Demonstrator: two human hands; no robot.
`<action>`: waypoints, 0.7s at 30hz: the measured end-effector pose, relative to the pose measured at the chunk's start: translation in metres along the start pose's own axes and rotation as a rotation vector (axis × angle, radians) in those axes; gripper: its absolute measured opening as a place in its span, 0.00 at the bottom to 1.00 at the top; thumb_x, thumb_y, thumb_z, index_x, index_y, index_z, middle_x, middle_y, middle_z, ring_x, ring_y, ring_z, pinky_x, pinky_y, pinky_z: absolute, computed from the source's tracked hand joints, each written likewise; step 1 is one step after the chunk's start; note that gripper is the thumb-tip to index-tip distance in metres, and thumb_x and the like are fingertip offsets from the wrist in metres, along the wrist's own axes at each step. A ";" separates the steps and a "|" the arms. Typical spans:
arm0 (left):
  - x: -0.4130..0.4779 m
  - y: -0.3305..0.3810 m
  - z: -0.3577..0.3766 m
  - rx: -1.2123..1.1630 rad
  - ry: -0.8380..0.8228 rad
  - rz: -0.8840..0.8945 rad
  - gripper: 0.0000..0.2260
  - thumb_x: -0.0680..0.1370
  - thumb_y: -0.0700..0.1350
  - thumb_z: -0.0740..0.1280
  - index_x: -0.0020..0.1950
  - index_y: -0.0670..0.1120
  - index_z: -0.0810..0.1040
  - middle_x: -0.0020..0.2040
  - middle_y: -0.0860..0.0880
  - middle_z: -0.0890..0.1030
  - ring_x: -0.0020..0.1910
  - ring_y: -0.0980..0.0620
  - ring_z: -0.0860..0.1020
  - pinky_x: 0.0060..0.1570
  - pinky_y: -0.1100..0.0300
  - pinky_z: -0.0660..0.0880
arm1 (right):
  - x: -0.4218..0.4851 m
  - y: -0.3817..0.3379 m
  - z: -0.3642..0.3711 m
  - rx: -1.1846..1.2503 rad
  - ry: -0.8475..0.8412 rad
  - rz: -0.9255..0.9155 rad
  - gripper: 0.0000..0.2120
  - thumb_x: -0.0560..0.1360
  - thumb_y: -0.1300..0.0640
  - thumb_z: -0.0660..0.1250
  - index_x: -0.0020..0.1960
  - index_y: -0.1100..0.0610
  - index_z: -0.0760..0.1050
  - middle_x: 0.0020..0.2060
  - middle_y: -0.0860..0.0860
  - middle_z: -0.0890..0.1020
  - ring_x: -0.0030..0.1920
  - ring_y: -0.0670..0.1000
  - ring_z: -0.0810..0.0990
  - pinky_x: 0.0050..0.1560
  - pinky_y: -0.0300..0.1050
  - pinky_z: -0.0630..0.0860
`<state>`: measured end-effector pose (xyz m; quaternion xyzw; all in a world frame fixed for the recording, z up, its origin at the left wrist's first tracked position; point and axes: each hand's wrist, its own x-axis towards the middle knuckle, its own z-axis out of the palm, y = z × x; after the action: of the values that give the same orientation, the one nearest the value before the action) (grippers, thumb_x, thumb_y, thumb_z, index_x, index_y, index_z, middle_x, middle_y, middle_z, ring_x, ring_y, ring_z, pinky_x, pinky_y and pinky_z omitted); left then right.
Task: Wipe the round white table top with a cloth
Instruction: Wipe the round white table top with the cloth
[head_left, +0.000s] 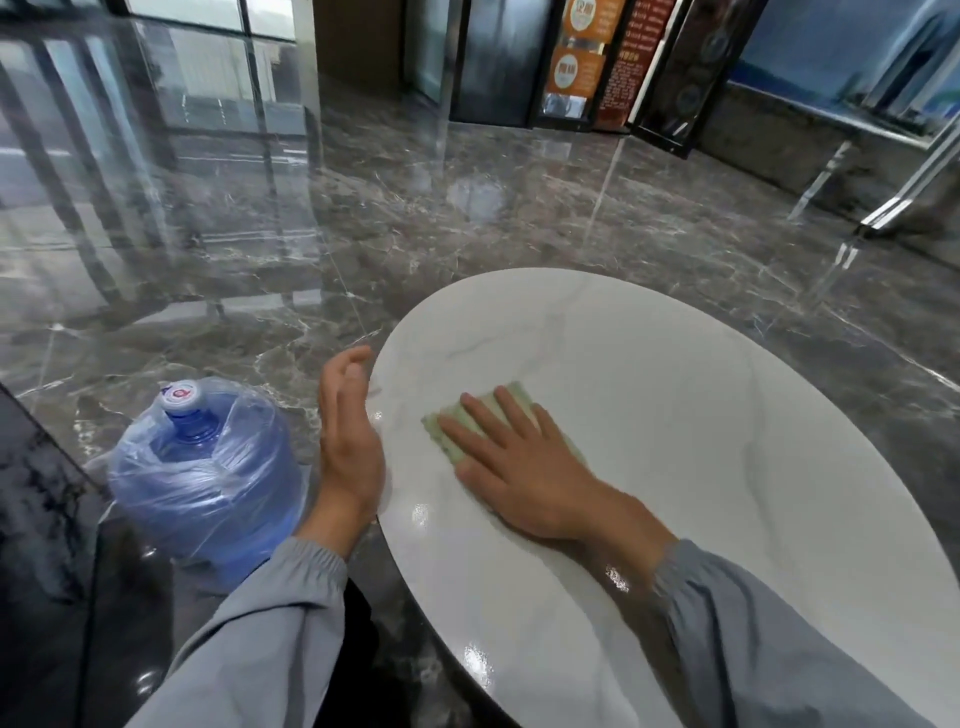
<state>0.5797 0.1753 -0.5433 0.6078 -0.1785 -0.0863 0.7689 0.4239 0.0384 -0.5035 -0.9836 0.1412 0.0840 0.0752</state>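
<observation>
The only view is coming from a wide-angle camera worn on the person's head, facing forward and tilting steeply down. It is sitting close over the near left part of the table top (675, 415), which is filling the lower right and running out past the right and bottom edges. The left sleeve (270, 623) and right sleeve (779, 639) are entering from the bottom. Higher up it is taking in the floor (467, 234) and, far off, the doors (493, 62); straight lines are bowing near the edges.

The worktop (675, 395) is white with faint grey veins. The cloth (511, 400) is pale green. The floor (363, 218) is dark grey marble with white veins. The water jug (208, 478) is translucent blue, and the sleeves (779, 639) are grey.
</observation>
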 end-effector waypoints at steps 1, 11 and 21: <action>0.000 0.000 -0.002 -0.034 0.005 -0.014 0.16 0.86 0.58 0.54 0.68 0.55 0.75 0.66 0.50 0.79 0.66 0.48 0.77 0.68 0.42 0.74 | -0.019 -0.025 0.004 -0.005 -0.009 -0.100 0.26 0.86 0.38 0.45 0.82 0.31 0.40 0.83 0.38 0.38 0.81 0.49 0.29 0.79 0.56 0.30; 0.006 0.010 -0.006 -0.425 0.018 -0.059 0.33 0.70 0.70 0.70 0.65 0.48 0.77 0.69 0.47 0.77 0.74 0.50 0.72 0.72 0.51 0.69 | -0.001 -0.021 -0.003 -0.012 0.003 -0.133 0.25 0.86 0.37 0.46 0.81 0.28 0.42 0.82 0.35 0.39 0.81 0.45 0.30 0.80 0.51 0.33; 0.018 -0.005 -0.012 -0.423 0.108 -0.036 0.22 0.76 0.65 0.61 0.59 0.51 0.78 0.62 0.48 0.78 0.63 0.50 0.76 0.63 0.51 0.74 | 0.141 -0.010 -0.024 -0.002 -0.002 0.060 0.25 0.85 0.38 0.42 0.81 0.31 0.41 0.84 0.41 0.41 0.83 0.55 0.36 0.79 0.67 0.39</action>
<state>0.6008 0.1788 -0.5476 0.4397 -0.1041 -0.1026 0.8862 0.5637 0.0059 -0.5053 -0.9789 0.1702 0.0875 0.0716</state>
